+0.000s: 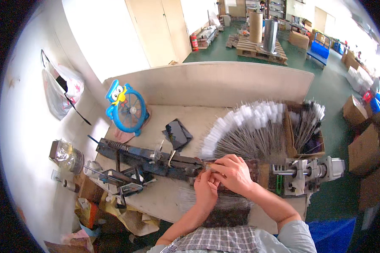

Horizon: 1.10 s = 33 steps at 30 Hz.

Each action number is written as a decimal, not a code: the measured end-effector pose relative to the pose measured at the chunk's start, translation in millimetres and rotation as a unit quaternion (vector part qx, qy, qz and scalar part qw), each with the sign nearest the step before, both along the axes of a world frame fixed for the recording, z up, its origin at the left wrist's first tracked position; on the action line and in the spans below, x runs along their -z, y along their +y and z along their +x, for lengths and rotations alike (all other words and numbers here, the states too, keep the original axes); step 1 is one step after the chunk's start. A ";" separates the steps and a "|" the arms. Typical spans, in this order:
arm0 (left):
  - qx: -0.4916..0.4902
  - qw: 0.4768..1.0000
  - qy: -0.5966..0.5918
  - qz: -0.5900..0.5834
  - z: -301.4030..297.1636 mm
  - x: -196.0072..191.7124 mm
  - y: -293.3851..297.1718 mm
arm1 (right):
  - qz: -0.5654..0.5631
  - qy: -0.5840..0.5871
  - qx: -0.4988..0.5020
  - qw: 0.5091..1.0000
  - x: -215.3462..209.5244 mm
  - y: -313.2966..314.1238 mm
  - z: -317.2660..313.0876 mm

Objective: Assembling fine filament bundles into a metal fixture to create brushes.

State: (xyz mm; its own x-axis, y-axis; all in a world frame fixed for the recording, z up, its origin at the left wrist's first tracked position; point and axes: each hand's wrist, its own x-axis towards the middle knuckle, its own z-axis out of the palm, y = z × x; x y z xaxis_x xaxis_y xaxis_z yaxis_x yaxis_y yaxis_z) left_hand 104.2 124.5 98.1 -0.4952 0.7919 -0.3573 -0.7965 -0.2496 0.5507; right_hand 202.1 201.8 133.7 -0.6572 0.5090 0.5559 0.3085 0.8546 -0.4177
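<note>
My left hand (206,188) and my right hand (234,173) meet at the middle of a long dark metal machine (169,163). Fingers of both hands are pinched together at the machine's right part, and whatever sits between them is too small and covered to make out. Just beyond my hands lies a fanned heap of wire-stemmed brushes with white bristle heads (249,122). More thin wires (236,201) are bundled close to my lap, below my wrists. To the right of my right hand stands a silver motor unit with a shaft (304,170).
A blue duck-shaped fan (131,110) and a dark flat pouch (177,134) rest on the table. A box of dark brushes (307,130) is at the right. A raised panel (211,82) borders the far edge. Cardboard boxes (369,147) stand on the floor at right.
</note>
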 end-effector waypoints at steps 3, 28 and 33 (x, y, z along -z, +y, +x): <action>0.004 1.000 -0.002 0.022 0.6 2.1 0.6 | -0.004 0.012 0.000 1.000 0.5 -0.2 -2.1; -0.006 1.000 0.022 -0.002 4.7 -7.8 1.1 | 0.028 0.033 0.058 0.997 -0.7 -5.6 0.3; -0.001 0.999 0.047 0.004 3.9 -0.2 2.2 | 0.038 0.002 0.036 0.999 0.2 -1.9 5.0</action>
